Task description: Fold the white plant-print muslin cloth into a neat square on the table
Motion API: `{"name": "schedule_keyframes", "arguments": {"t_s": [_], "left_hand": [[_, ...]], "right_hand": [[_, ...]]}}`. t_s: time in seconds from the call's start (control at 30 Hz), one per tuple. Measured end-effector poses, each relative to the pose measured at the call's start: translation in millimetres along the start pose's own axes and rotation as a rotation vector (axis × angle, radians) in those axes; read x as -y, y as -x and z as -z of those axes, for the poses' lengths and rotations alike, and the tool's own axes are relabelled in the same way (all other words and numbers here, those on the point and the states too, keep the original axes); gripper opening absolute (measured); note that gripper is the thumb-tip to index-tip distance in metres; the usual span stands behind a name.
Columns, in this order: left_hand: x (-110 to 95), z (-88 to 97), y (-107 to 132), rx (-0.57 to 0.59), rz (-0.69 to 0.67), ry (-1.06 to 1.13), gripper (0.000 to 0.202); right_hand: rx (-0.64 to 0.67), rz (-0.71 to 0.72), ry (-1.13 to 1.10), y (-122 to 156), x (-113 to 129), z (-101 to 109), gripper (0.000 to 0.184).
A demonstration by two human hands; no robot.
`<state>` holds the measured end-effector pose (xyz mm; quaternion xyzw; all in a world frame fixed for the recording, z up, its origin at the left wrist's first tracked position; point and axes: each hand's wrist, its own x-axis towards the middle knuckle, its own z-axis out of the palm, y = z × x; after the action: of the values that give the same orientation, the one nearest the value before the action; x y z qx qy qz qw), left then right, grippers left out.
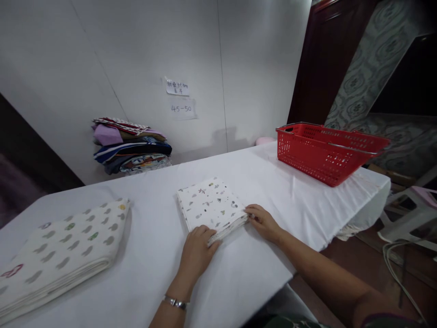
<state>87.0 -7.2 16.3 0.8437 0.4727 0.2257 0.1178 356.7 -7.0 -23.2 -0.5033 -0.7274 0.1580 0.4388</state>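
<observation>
A small folded white cloth (210, 203) with a scattered leaf print lies near the middle of the white table (239, 264). My left hand (198, 249) rests on its near corner, fingers curled over the edge and gripping the folded layers. My right hand (262, 221) touches the cloth's right corner, its fingertips pinching the edge. A silver bracelet sits on my left wrist.
A larger folded white cloth (64, 248) with grey and green spots lies at the left. A pile of coloured folded fabrics (131, 146) stands against the wall at the back. A red plastic basket (327, 152) sits at the table's far right end.
</observation>
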Motion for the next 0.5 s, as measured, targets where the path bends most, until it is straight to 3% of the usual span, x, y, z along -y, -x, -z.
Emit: {"name": "schedule_keyframes", "arguments": {"t_s": [0.13, 0.5], "left_hand": [[1.3, -1.4, 0.0, -0.006, -0.013, -0.03, 0.016], [2.0, -2.9, -1.0, -0.033, -0.029, -0.054, 0.017]], "right_hand": [[0.037, 0.011, 0.054, 1.7, 1.8, 1.7, 0.042], [-0.003, 0.062, 0.205, -3.6, -1.9, 2.8, 0.029]]}}
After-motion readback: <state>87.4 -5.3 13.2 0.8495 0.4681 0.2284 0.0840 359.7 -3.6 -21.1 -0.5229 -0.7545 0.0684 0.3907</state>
